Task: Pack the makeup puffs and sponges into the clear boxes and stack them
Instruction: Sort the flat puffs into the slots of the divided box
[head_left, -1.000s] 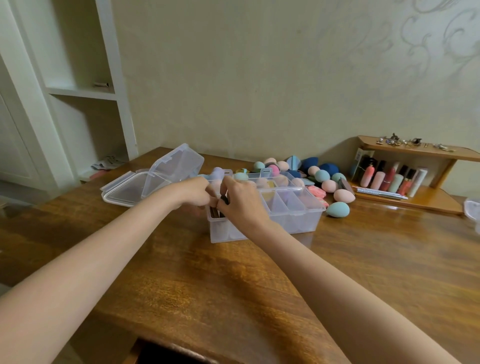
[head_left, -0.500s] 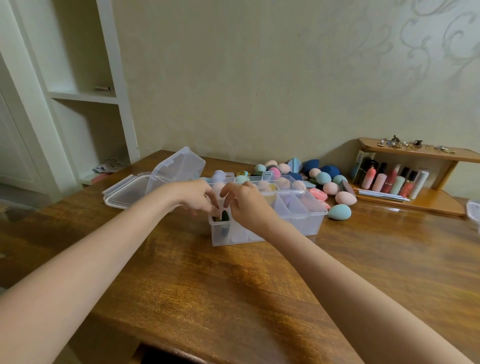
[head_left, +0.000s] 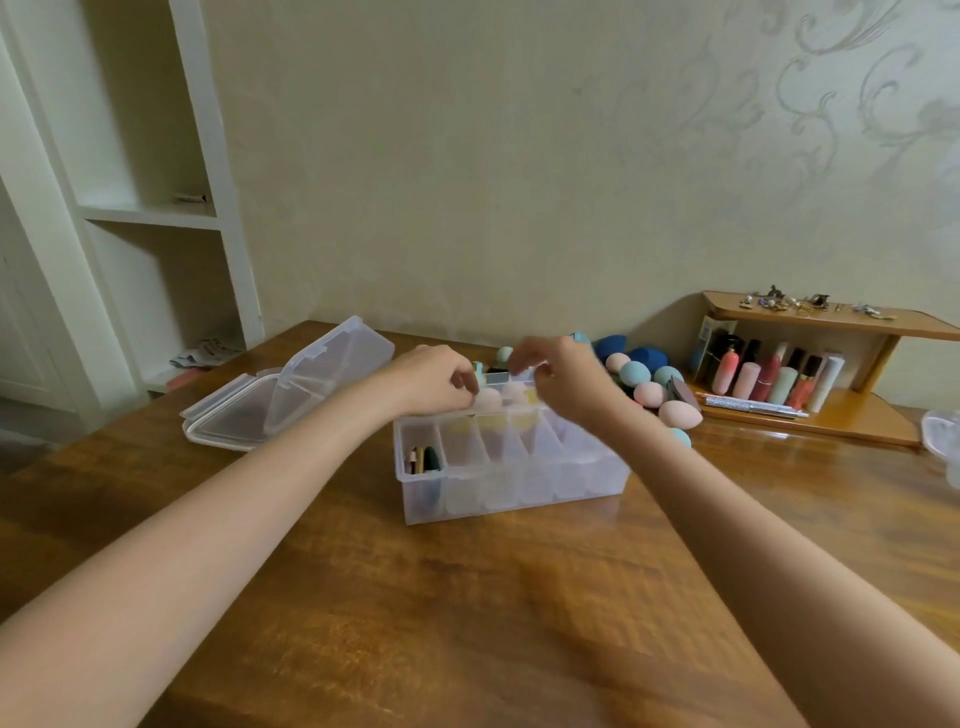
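A clear divided box stands mid-table. Its leftmost compartment holds a dark green puff and a pink one standing on edge. Pink sponges show in the back row. My left hand hovers over the box's back left, fingers loosely curled, fingertips just above a pink sponge. Over the back middle my right hand hangs blurred, its fingers relaxed. Nothing shows in either hand. Loose egg-shaped sponges in pink, teal and dark blue lie behind the box to the right.
Two clear lids or trays lie at the table's left, one propped on the other. A wooden shelf with cosmetic bottles stands at the back right. Another clear item is cut off by the right edge.
Both hands left the leftmost front compartment, where a dark puff now stands, and moved up and back over the rear row. The view shifted slightly.
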